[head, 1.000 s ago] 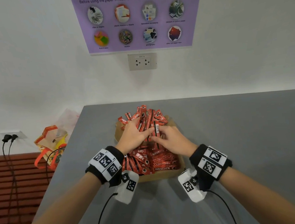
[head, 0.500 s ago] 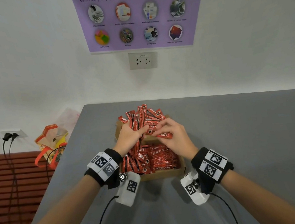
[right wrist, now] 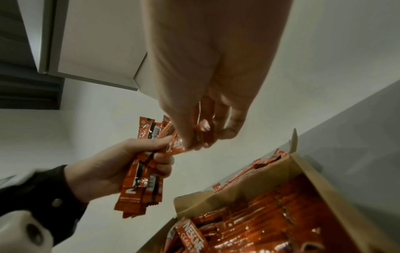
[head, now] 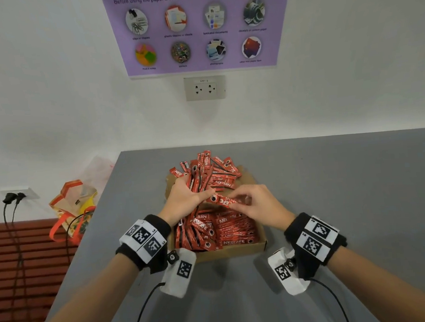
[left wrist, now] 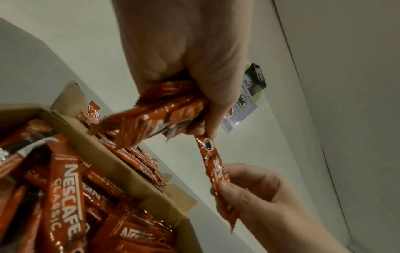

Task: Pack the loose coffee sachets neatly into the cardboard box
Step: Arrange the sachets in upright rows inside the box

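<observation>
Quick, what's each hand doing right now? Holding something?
Left hand: grips a bundle of sachets.
Right hand: pinches a single sachet, whose other end touches the left fingers.

Grey tabletop (head: 335,189), matte, butted against a white wall at its far edge. One open cardboard box (head: 235,251) rests directly on it, below and between the hands, its near wall just ahead of both wrists. The box holds red coffee sachets (head: 233,231) lying flat in its near half. Beyond the hands, a loose heap of sachets (head: 218,171) lies at the box's far end; whether it rests on a folded-out flap or on the tabletop cannot be told. Two black cables (head: 142,316) trail from the wrists over the near edge.
</observation>
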